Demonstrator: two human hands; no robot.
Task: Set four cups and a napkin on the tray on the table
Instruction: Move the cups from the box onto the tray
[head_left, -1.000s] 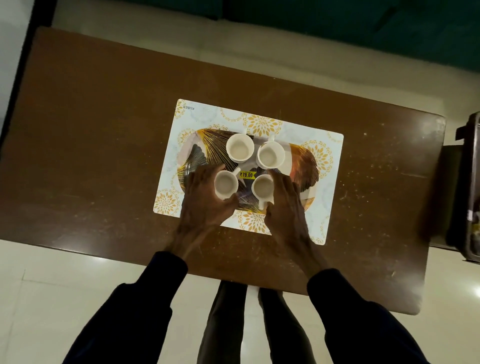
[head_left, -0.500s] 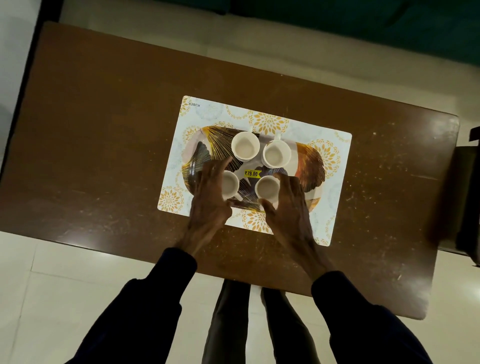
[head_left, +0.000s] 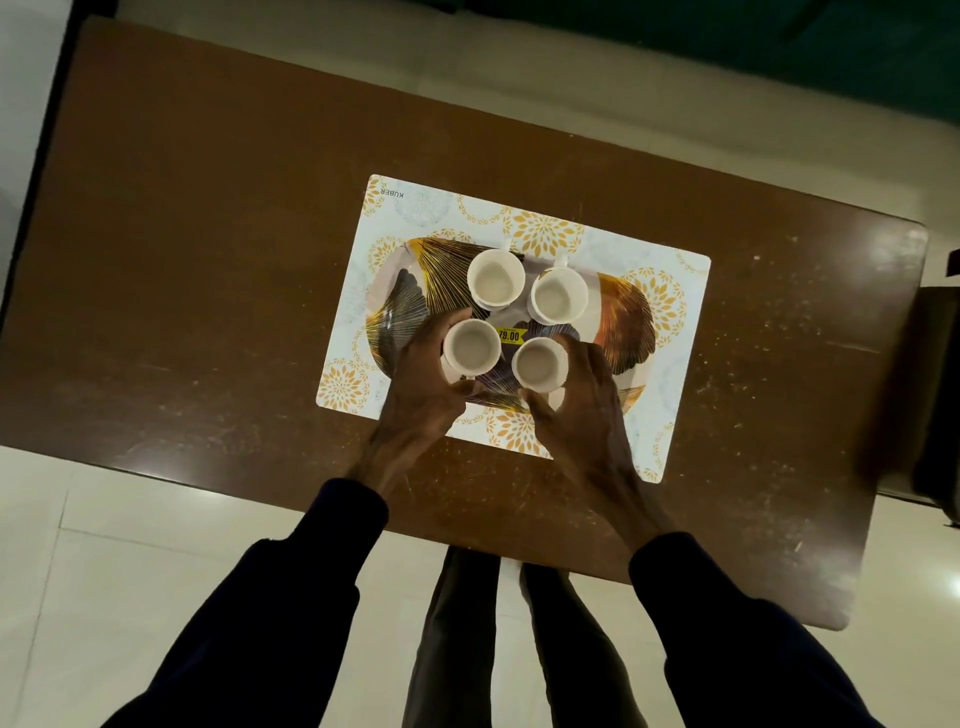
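Observation:
An oval tray (head_left: 626, 325) with a gold and dark leaf pattern lies on a white floral placemat (head_left: 426, 208) on the brown table (head_left: 208, 260). On the tray stand several white cups: the far-left cup (head_left: 494, 279), the far-right cup (head_left: 559, 296), the near-left cup (head_left: 471, 347) and the near-right cup (head_left: 539, 364). My left hand (head_left: 423, 384) curls around the near-left cup. My right hand (head_left: 584, 410) wraps the near-right cup from the right and front. No napkin shows.
A yellow price sticker (head_left: 509, 335) sits on the tray between the cups. A dark piece of furniture (head_left: 935, 395) stands past the table's right end. Pale floor tiles (head_left: 104, 571) lie below the near edge, with my legs (head_left: 519, 649) in front.
My left hand has turned from lying flat over the near-left cup to curling around its side, so the cup's mouth shows. My right hand stays at the near-right cup. The camera has shifted slightly.

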